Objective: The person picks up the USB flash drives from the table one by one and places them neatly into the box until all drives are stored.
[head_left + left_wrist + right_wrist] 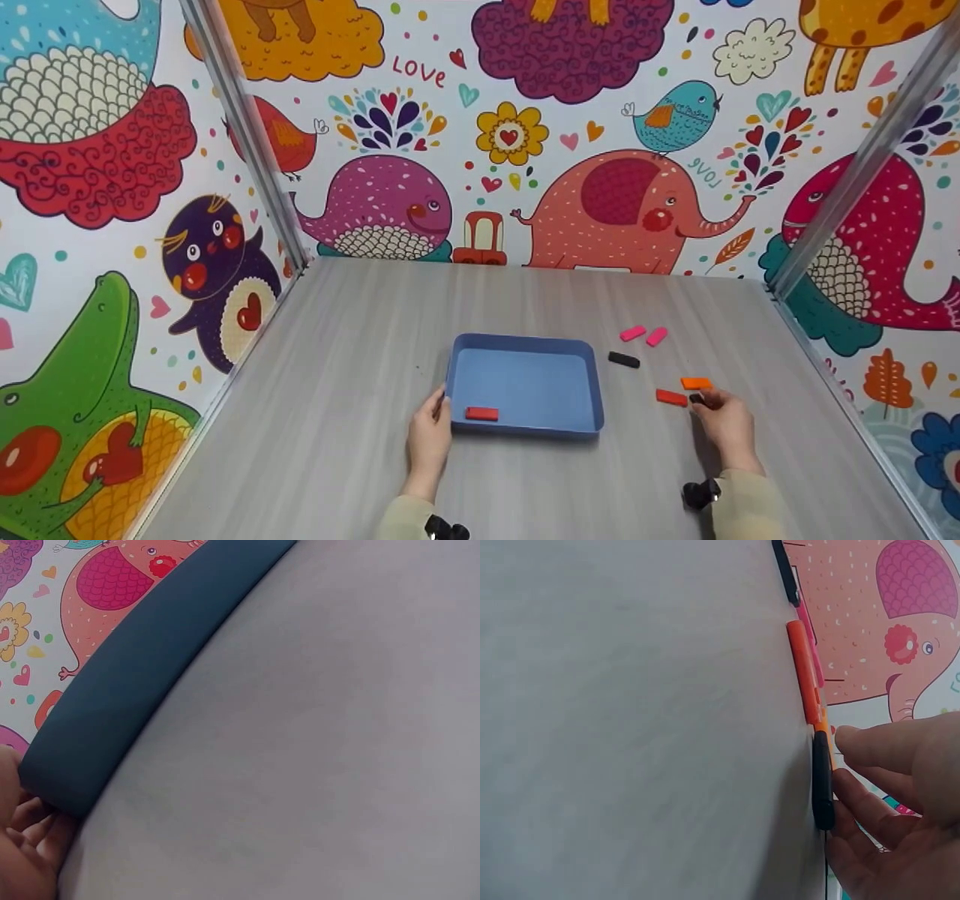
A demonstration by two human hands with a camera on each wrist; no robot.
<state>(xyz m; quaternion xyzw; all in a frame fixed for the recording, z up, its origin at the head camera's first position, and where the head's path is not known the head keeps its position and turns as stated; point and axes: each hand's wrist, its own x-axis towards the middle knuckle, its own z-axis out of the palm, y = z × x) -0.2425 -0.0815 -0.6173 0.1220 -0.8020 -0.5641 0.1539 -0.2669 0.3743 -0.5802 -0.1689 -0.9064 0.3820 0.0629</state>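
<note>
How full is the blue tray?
Nearly empty: only one red piece lies in the blue tray, in the near corner by the left hand; most of its floor shows.

Blue rectangular tray (pixel 525 379) set on a grey wood-grain surface (pixel 337 420), before a printed wall panel (pixel 427 97).

Inside the tray, a red oblong piece (pixel 481 414) is placed near the front-left corner; outside that corner, the left hand (pixel 430 435) is positioned. Just right of the tray, a black oblong piece (pixel 624 360) is laid, with two pink oblong pieces (pixel 657 337) set side by side behind it. Farther right and forward, a red-orange oblong piece (pixel 671 397) is laid, with an orange oblong piece (pixel 697 383) placed behind and rightward. Right of the former, a second black oblong piece (pixel 697 399) is located at the fingertips of the right hand (pixel 727 427).
</note>
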